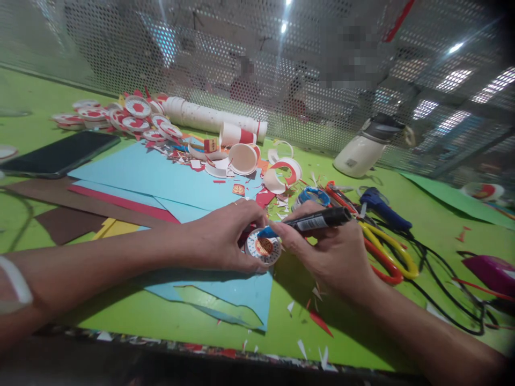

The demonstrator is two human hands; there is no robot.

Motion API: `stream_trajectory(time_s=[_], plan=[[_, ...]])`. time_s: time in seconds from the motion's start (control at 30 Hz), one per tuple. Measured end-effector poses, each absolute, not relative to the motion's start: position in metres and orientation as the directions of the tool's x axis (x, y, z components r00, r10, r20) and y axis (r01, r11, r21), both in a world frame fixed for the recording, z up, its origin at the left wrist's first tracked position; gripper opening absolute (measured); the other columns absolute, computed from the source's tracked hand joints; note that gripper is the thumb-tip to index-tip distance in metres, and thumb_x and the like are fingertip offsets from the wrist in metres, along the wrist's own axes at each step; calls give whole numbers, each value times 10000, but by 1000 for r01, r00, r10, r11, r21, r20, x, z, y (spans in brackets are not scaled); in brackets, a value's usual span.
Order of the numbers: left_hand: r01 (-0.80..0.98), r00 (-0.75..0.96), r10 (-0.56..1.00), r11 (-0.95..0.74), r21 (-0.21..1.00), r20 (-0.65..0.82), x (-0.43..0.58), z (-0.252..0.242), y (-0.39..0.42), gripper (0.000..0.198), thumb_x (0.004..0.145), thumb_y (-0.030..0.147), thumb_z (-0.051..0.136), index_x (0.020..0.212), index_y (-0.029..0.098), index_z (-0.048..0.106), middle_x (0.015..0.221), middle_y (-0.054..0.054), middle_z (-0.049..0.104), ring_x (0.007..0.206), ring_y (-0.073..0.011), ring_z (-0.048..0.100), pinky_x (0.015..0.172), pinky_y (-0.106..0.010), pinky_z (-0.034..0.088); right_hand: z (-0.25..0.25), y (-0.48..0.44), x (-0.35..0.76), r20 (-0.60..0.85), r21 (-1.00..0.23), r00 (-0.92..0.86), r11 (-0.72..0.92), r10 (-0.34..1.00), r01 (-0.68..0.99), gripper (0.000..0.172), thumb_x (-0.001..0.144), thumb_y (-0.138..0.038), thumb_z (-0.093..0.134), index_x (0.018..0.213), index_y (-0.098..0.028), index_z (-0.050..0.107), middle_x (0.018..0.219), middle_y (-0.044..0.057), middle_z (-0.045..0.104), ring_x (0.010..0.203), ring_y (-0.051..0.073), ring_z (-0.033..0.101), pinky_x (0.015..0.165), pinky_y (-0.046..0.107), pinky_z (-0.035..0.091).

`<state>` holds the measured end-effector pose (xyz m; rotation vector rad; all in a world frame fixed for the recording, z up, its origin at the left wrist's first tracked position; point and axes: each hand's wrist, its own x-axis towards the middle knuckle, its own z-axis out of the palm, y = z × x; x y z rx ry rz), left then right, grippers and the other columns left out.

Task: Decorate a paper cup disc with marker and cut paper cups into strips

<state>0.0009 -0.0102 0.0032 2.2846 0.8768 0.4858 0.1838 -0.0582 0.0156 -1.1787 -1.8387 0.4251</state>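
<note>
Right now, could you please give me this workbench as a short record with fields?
Left hand: the left hand grips a small round disc by its edge
Right hand: the right hand holds a black marker, its blue end over the disc; contact unclear
Disc: pale patterned rim, orange centre
Under and beside the hands: light blue paper
Left side: dark phone; pile of red-and-white discs
Back: white cup stack
Right side: blue glue gun, pale bottle
</note>
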Motion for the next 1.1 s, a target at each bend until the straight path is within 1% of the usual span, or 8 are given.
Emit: stream_trajectory(time_s=[0.1, 0.17, 0.37, 0.57, 0.7, 0.8, 0.93, 1.1], plan=[[452, 702, 703, -568, 687, 119, 0, 3, -11, 398, 644, 360, 730, 954, 180, 557, 845, -14, 538, 707, -142, 458, 600, -258, 375, 19, -60, 183, 543, -710, -29, 478, 839, 517, 243, 801, -314, 702, 640, -199, 561, 538, -37, 545, 461, 96, 474, 425, 220, 403], [452, 698, 706, -561, 693, 117, 0, 4, -11, 382, 645, 350, 728, 940, 182, 555, 838, -11, 535, 707, -143, 462, 604, -262, 379, 21, -61, 182, 562, -715, 15, 476, 827, 511, 251, 787, -313, 717, 627, -203, 556, 517, -46, 531, 439, 87, 452, 403, 210, 385], [458, 690, 716, -546, 702, 106, 1, 5, -12, 368, 636, 356, 729, 908, 182, 552, 842, -13, 537, 726, -152, 470, 626, -273, 382, 22, -59, 181, 532, -708, -12, 452, 847, 542, 283, 799, -293, 699, 593, -200, 528, 494, -60, 455, 436, 79, 408, 396, 203, 363], [467, 701, 705, -566, 679, 106, 1, 5, -11, 381, 650, 332, 723, 956, 177, 559, 892, -32, 556, 765, -160, 478, 663, -281, 386, 24, -56, 182, 508, -698, -48, 443, 860, 563, 317, 812, -273, 681, 565, -198, 498, 509, -50, 433, 466, 87, 402, 403, 206, 357], [480, 693, 714, -564, 672, 104, 1, 4, -11, 362, 654, 361, 720, 926, 184, 559, 851, -21, 546, 728, -153, 468, 626, -274, 381, 22, -56, 184, 500, -686, -71, 445, 863, 575, 304, 824, -298, 676, 583, -192, 524, 530, -41, 455, 480, 92, 408, 413, 214, 354], [462, 693, 710, -571, 678, 125, 1, 3, -11, 363, 645, 368, 724, 925, 194, 571, 839, -20, 550, 718, -155, 469, 615, -277, 389, 19, -56, 186, 482, -703, -83, 442, 872, 557, 272, 827, -325, 679, 625, -187, 559, 548, -37, 490, 476, 91, 419, 417, 219, 353], [442, 689, 707, -584, 681, 159, 0, 1, -9, 385, 640, 368, 726, 954, 197, 583, 877, -32, 573, 763, -172, 490, 659, -298, 422, 15, -56, 187, 441, -746, -82, 415, 894, 520, 239, 824, -355, 687, 691, -182, 588, 582, -23, 552, 492, 100, 467, 438, 224, 390], [436, 700, 696, -594, 676, 160, 0, 1, -9, 397, 642, 370, 726, 966, 193, 580, 893, -36, 575, 774, -173, 490, 673, -303, 427, 14, -54, 186, 411, -765, -81, 392, 908, 511, 233, 815, -348, 692, 697, -180, 582, 571, -29, 547, 489, 103, 479, 440, 225, 388]])
